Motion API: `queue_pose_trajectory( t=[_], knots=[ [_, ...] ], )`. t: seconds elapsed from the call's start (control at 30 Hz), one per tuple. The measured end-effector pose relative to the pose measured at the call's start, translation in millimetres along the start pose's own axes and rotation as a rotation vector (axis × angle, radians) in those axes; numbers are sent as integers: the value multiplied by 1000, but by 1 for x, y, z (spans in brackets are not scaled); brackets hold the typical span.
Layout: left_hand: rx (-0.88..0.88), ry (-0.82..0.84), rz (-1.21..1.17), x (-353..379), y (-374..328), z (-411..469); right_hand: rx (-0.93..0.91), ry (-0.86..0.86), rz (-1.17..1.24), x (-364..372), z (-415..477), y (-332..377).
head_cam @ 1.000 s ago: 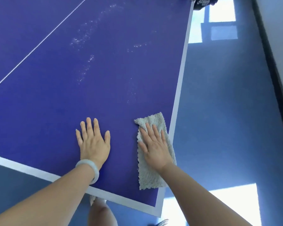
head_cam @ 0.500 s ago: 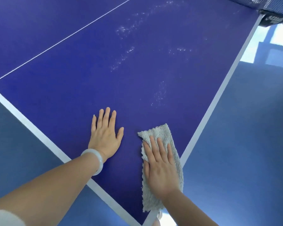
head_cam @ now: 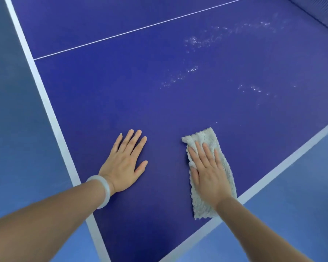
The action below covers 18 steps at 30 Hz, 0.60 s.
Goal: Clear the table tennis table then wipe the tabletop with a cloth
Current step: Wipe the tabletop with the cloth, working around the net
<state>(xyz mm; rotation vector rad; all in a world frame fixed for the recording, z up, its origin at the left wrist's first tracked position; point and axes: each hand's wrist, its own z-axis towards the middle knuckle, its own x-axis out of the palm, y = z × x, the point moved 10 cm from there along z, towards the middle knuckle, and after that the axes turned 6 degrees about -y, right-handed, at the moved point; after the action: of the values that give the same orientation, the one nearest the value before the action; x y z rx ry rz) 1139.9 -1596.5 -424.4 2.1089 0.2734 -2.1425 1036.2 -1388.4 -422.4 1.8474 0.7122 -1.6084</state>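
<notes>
Head view: tabletop (head_cam: 121,95) looks cleared; my right hand (head_cam: 208,171), fingers straight, presses the grey cloth (head_cam: 203,208) at lower right, left hand (head_cam: 124,163) spread flat beside; white specks (head_cam: 193,41) upper right remain unwiped.

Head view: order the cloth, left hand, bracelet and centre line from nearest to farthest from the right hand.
1. cloth: under the right hand, touching it.
2. left hand: lying flat, to its left.
3. bracelet: on the left wrist, just beyond that hand.
4. centre line: far ahead, upper left.
</notes>
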Motion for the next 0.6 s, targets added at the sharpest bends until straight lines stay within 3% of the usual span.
queue_pose_trajectory(
  t=[0.23, 0.33, 0.43, 0.53, 0.6],
  knots=[
    [-54, 11, 66, -3, 0, -4, -380, -5, 23, 10, -26, 66],
    [-278, -20, 86, -8, 16, -15, -503, 26, -56, 4, 17, 56],
    [-668, -53, 15, -10, 34, -39, -301, 28, -59, -7, 79, 15],
    [-824, -34, -15, -5, 31, -51, -8, 19, 33, -11, 91, -8],
    [-837, -34, -9, -4, 29, -52, -131, -12, 6, -9, 68, 18]
  ],
)
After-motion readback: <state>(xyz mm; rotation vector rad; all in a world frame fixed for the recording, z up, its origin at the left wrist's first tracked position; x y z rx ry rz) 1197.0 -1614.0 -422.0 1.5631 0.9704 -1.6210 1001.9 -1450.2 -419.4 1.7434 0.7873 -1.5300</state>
